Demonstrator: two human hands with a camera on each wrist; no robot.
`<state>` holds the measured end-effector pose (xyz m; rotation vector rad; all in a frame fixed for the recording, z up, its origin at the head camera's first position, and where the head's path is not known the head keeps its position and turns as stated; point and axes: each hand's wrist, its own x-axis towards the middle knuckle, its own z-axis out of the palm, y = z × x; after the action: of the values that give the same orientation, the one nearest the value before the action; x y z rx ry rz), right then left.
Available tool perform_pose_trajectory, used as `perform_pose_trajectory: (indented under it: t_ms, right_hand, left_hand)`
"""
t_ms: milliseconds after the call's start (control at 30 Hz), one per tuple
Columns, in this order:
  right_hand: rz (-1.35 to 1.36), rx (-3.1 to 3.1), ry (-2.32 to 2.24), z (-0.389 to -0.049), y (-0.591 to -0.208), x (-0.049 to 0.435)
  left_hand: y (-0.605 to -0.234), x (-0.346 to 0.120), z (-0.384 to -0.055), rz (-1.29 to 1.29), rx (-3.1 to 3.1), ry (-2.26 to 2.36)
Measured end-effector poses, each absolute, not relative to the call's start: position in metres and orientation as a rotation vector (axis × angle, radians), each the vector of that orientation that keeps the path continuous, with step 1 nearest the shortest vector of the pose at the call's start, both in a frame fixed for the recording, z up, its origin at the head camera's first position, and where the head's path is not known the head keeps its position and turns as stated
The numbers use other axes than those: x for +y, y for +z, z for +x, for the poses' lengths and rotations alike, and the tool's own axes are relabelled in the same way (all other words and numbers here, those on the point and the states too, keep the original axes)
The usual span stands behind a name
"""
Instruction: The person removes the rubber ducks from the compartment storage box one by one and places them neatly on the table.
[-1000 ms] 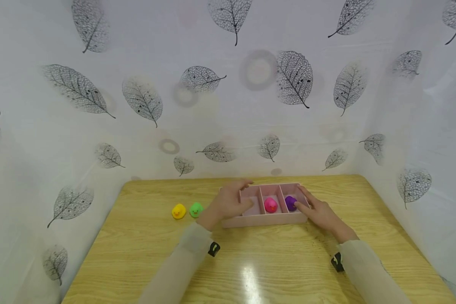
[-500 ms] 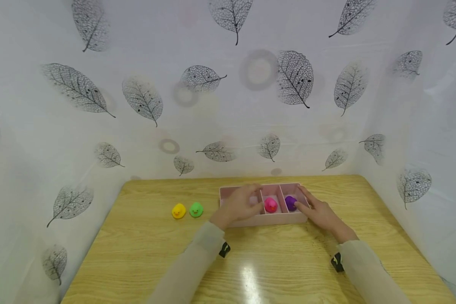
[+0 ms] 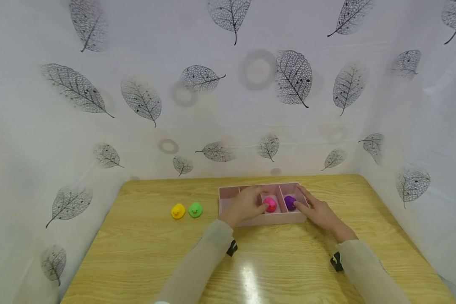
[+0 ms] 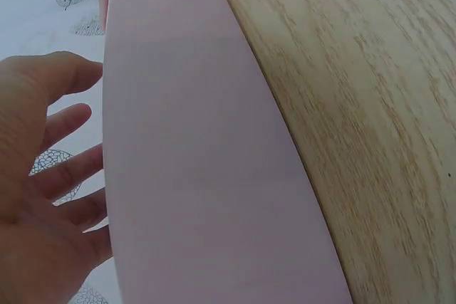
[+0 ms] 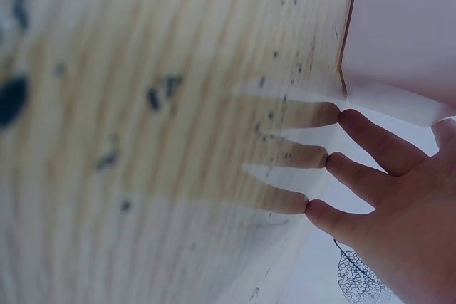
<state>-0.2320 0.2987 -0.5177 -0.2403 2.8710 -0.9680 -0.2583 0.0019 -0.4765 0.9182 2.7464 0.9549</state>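
A pink divided box (image 3: 277,218) stands on the table. One compartment holds a pink toy duck (image 3: 270,204), and the right end compartment holds a purple toy duck (image 3: 290,203). My left hand (image 3: 247,206) reaches over the box from the front, its thumb at the pink duck's left side and its index finger above and behind it. In the left wrist view its fingers are spread and bent loosely. My right hand (image 3: 321,212) lies at the box's right end, thumb over the wall against the purple duck. Three of its fingers touch the table in the right wrist view.
Left of the box, a yellow toy duck (image 3: 178,211) and a green toy duck (image 3: 195,210) sit side by side on the wooden table (image 3: 144,261). A white leaf-print curtain (image 3: 220,114) hangs behind the table and along both sides.
My left hand has moved right across the box, from the left compartments to the pink duck. The right hand and the ducks have stayed where they were.
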Motion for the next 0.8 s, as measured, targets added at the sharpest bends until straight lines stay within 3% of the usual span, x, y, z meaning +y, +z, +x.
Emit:
perform_pose_trajectory:
  t_ms: [800]
  right_hand:
    - [-0.218,2.861,-0.968,-0.233,-0.519,0.298]
  left_hand:
    - [-0.483,0.037,-0.275,0.768,2.714,0.750]
